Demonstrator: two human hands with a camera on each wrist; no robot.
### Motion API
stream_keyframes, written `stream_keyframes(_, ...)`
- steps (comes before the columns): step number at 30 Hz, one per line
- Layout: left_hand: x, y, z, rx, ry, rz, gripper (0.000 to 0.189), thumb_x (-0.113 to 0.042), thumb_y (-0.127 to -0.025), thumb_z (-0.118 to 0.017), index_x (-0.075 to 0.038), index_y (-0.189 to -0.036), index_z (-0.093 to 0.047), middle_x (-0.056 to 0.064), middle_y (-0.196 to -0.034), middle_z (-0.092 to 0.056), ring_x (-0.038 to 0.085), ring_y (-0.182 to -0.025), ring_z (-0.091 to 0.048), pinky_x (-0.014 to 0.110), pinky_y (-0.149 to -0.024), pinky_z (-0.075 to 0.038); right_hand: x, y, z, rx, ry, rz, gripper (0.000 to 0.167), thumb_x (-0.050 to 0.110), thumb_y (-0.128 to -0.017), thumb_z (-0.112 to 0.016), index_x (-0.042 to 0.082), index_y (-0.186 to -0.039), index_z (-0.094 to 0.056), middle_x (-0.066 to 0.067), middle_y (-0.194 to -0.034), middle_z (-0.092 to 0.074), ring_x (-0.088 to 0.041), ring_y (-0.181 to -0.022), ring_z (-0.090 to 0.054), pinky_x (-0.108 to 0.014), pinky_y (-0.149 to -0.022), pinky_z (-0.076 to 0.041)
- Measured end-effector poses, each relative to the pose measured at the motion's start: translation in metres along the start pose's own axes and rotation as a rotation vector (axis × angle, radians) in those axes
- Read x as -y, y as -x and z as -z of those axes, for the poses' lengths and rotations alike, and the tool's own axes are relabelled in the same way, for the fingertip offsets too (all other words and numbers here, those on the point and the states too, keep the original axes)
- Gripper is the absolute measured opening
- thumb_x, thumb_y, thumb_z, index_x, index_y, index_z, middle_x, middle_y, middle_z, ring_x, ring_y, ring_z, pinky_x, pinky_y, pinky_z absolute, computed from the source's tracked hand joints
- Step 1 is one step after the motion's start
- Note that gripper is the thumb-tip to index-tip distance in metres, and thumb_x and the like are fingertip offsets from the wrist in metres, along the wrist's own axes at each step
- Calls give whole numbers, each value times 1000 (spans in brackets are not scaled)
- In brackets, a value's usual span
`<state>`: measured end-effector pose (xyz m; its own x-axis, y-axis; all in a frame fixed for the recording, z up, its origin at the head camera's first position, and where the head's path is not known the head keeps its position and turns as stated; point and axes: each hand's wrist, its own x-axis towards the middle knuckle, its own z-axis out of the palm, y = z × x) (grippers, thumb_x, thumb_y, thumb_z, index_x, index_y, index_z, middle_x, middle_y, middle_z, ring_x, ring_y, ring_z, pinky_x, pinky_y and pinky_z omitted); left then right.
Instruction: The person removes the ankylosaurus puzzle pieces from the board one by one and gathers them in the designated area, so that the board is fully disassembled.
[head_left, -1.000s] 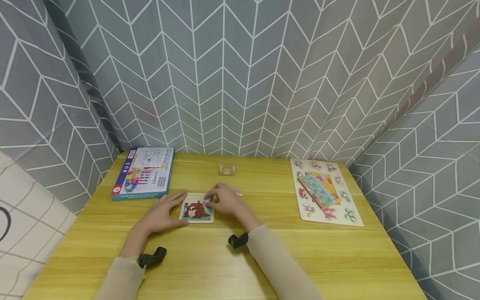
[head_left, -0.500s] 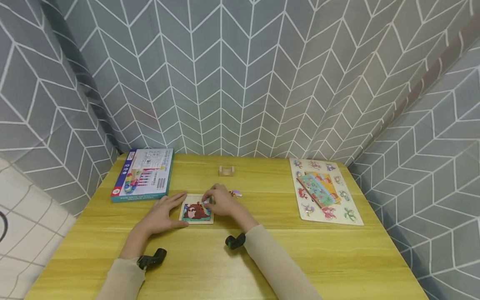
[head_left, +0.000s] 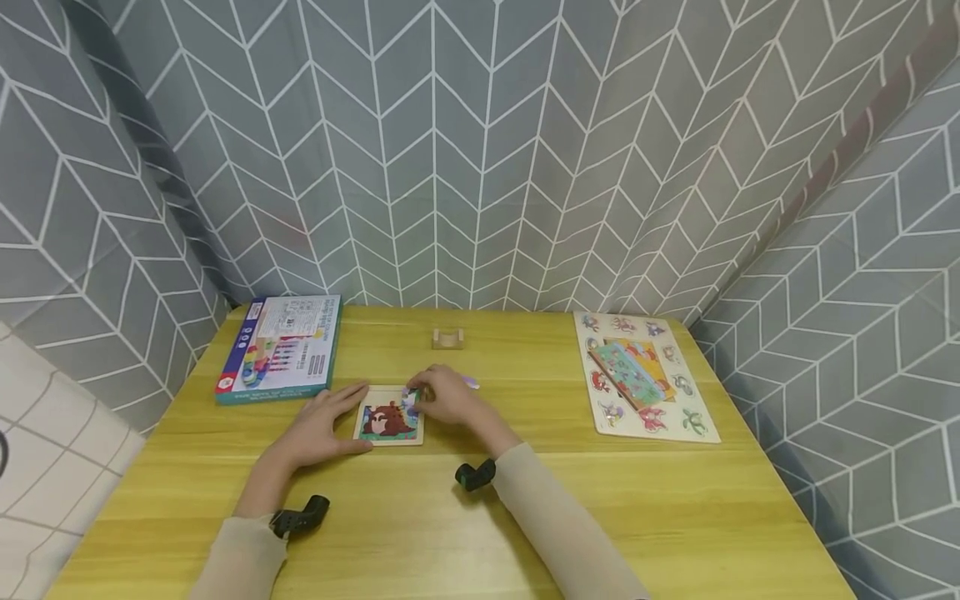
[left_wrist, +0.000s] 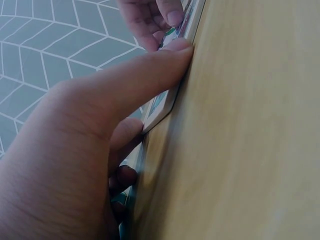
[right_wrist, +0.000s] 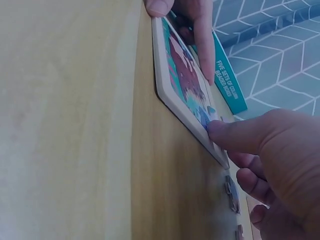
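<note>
A small square jigsaw puzzle board (head_left: pixel 406 442) with a pale rim and a brown animal picture lies flat on the table. My left hand (head_left: pixel 317 429) holds it from the left, thumb at the near edge and index finger by the far left corner. At the upper right part of the picture, my right hand (head_left: pixel 452 398) pinches a pale blue-purple puzzle piece (head_left: pixel 410 400). In the right wrist view, the thumb sits on that piece (right_wrist: pixel 212 114) at the rim; the other fingertips are partly hidden. Loose puzzle pieces (right_wrist: pixel 232 194) lie just beyond the right hand.
A boxed toy set (head_left: pixel 281 350) with a teal side stands behind my left hand. A small wooden bracket (head_left: pixel 447 339) sits near the table's back edge. At right lies a large sea-animal board (head_left: pixel 694 387) with a green puzzle (head_left: pixel 628 375) on it. Patterned curtain surrounds the table.
My right hand shifts slightly at the upper right of the board, and more of the pale pieces there shows. The loose piece beyond it is partly covered again. My left hand stays put.
</note>
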<state>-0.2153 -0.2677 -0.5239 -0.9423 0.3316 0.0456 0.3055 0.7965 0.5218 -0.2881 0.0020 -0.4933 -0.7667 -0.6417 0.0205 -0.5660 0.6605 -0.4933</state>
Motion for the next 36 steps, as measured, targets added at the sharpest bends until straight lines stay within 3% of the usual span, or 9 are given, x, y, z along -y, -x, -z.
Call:
stream_keyframes(7,1,0,-1,-1,10,3,103,-61,-83,-84,-12,-164,-43,15,-168,-41,31,-121,-46,69,-108,-39,-1,0,2,19,-4,14,32,13,-100,-75,5,-131,-74,-8,-121,-74,-20,-107,-64,-29,-96,-53)
stream_keyframes(13,1,1,-3,-11,4,0,103,-61,-82,-85,-12,-163,-44,13,-168,-42,31,-122,-47,69,-107,-40,-4,2,-4,-5,20,-2,32,15,-102,-72,5,-133,-72,-8,-123,-71,-18,-108,-62,-29,-96,-52)
stream_keyframes(22,1,0,-3,-11,-2,-3,103,-60,-82,-85,-12,-163,-44,14,-168,-42,30,-121,-46,68,-109,-38,-9,5,-1,-71,-52,-2,31,12,-104,-69,3,-133,-71,-13,-124,-67,-22,-108,-63,-30,-92,-54)
stream_keyframes(27,0,0,-4,-10,4,-5,103,-59,-82,-85,-11,-163,-43,14,-168,-41,30,-121,-46,68,-110,-36,-24,15,15,-119,-90,-12,30,8,-105,-67,-2,-132,-69,-17,-128,-68,-28,-110,-67,-36,-95,-57)
stream_keyframes(36,0,0,-2,-12,-7,5,104,-61,-82,-84,-13,-164,-43,13,-168,-41,27,-117,-46,64,-106,-41,-70,49,39,-204,-154,-126,28,8,-102,-70,-1,-128,-72,-19,-130,-66,-34,-113,-65,-46,-97,-56)
